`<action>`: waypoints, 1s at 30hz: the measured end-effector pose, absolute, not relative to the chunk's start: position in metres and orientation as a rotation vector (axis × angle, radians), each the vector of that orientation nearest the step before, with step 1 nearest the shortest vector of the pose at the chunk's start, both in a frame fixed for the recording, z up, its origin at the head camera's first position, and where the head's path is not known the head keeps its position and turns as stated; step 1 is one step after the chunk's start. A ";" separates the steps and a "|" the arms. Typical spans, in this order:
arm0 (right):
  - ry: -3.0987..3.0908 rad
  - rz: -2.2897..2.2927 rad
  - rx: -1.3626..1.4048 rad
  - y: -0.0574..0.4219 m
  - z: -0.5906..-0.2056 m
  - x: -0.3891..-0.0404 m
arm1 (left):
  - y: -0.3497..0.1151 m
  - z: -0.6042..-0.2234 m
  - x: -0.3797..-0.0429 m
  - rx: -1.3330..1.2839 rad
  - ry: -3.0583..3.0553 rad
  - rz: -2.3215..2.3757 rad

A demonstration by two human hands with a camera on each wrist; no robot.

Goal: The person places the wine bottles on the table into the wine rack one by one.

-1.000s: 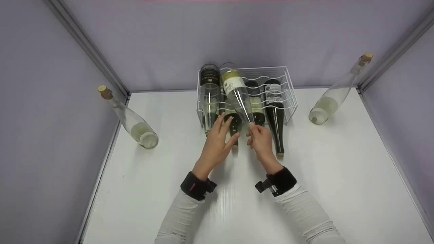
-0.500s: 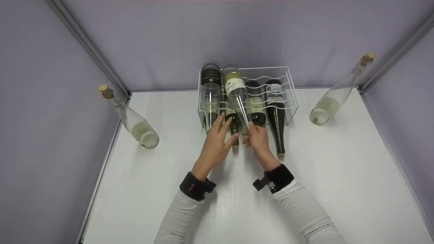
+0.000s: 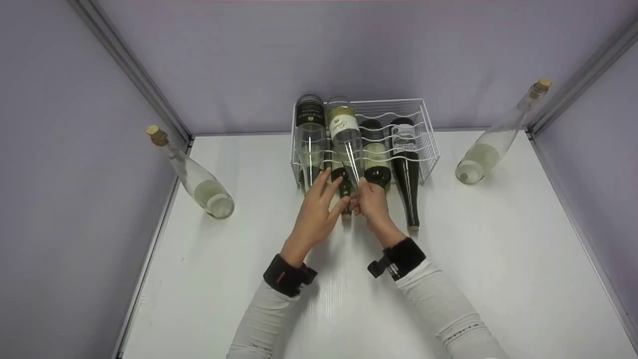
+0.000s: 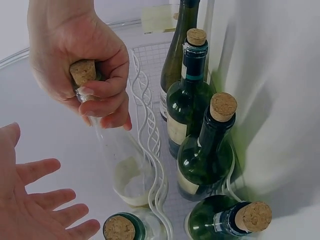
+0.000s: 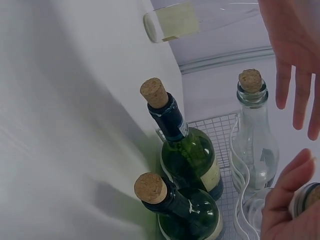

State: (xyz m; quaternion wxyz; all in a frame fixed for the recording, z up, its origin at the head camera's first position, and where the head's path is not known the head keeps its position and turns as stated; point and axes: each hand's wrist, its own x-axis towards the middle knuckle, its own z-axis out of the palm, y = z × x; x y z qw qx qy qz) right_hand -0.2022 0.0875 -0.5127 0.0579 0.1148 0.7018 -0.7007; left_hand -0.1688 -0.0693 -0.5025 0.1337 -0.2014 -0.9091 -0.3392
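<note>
My right hand grips the neck of a clear corked bottle with a gold-and-white label, lying on the upper tier of a white wire rack. The bottle's base points to the back wall. In the left wrist view its cork pokes out from the curled fingers. My left hand is spread with straight fingers, close to the neck of another clear corked bottle on the rack's left side. Lower down lie dark green corked bottles, including one with a cream label and a long-necked one at the right.
On the white table, a clear corked bottle stands at the left and another at the right, both with pale labels. Grey-lilac walls enclose the back and sides.
My right hand has moved left, swinging the clear bottle's neck left so that it lies straighter in the rack beside the other clear bottle. My left hand has hardly moved.
</note>
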 end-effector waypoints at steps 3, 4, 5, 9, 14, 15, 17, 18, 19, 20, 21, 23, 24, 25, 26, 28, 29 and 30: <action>2.107 -2.122 0.335 0.085 -0.514 -0.203 | -0.070 -0.503 -0.169 -0.582 -2.626 -0.979; 2.098 -2.121 0.333 0.084 -0.513 -0.203 | -0.070 -0.503 -0.169 -0.581 -2.622 -0.980; 2.094 -2.119 0.329 0.083 -0.513 -0.203 | -0.070 -0.503 -0.169 -0.581 -2.618 -0.983; 2.076 -2.108 0.324 0.079 -0.513 -0.203 | -0.071 -0.503 -0.169 -0.577 -2.620 -0.988; 2.062 -2.088 0.331 0.076 -0.517 -0.204 | -0.072 -0.503 -0.168 -0.570 -2.627 -0.980; 2.058 -2.086 0.326 0.076 -0.517 -0.205 | -0.073 -0.503 -0.168 -0.568 -2.626 -0.977; 2.061 -2.082 0.321 0.075 -0.519 -0.205 | -0.073 -0.504 -0.168 -0.568 -2.621 -0.975; 2.062 -2.081 0.315 0.075 -0.520 -0.205 | -0.074 -0.504 -0.169 -0.568 -2.620 -0.975; 2.062 -2.079 0.313 0.075 -0.521 -0.205 | -0.074 -0.504 -0.168 -0.567 -2.618 -0.975; 2.062 -2.079 0.315 0.075 -0.522 -0.205 | -0.074 -0.504 -0.168 -0.568 -2.615 -0.974; 2.061 -2.081 0.315 0.074 -0.523 -0.206 | -0.075 -0.504 -0.168 -0.568 -2.613 -0.975; 2.066 -2.080 0.318 0.074 -0.525 -0.206 | -0.075 -0.504 -0.169 -0.568 -2.612 -0.981; 2.065 -2.083 0.323 0.073 -0.525 -0.207 | -0.075 -0.504 -0.168 -0.568 -2.612 -0.983; 2.058 -2.086 0.327 0.073 -0.526 -0.207 | -0.075 -0.504 -0.168 -0.567 -2.611 -0.989; 2.051 -2.090 0.327 0.073 -0.527 -0.207 | -0.075 -0.504 -0.168 -0.567 -2.611 -0.995; 2.041 -2.092 0.323 0.072 -0.528 -0.208 | -0.075 -0.504 -0.168 -0.569 -2.605 -1.000; 2.033 -2.094 0.321 0.072 -0.528 -0.208 | -0.076 -0.504 -0.168 -0.571 -2.602 -1.000; 2.021 -2.100 0.321 0.072 -0.528 -0.208 | -0.076 -0.503 -0.168 -0.575 -2.596 -1.001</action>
